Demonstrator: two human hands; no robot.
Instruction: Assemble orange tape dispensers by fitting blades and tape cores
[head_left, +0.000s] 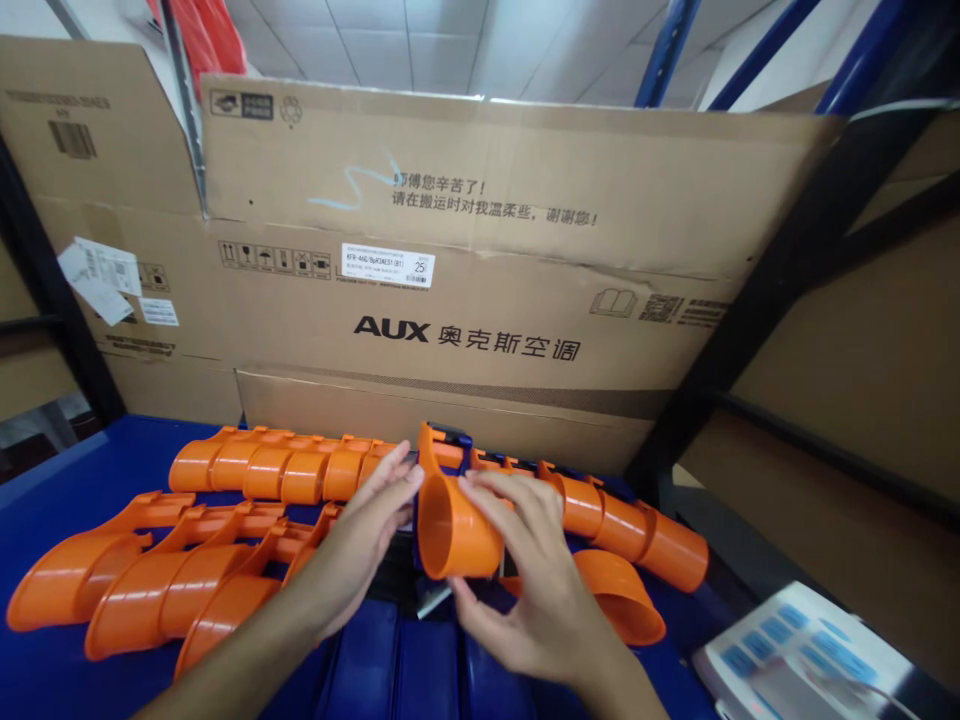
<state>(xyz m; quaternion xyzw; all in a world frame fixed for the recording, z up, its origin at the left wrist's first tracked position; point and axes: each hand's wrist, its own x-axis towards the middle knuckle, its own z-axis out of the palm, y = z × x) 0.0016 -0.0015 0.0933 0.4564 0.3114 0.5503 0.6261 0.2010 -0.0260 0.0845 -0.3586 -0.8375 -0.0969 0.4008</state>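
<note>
My right hand point(536, 590) grips an orange plastic ring-shaped part point(474, 545), thumb below and fingers over the top. The ring's round opening faces left, and a bracket with a dark blue piece rises above it. Beside it on the left, my left hand point(364, 545) has its fingers stretched out, their tips near or touching the bracket; the exact contact is hidden. Similar orange parts point(262, 470) stand in a row behind my left hand. More of them point(142, 590) lie at the front left, and another row point(622, 525) runs off to the right.
Behind the blue work surface point(45, 510) stands a tall cardboard panel point(465, 290) with printed text. A white device with blue keys point(810, 650) sits at the lower right. Several dark blue blocks point(427, 665) lie at the front. Dark frame bars point(750, 260) slant along the right.
</note>
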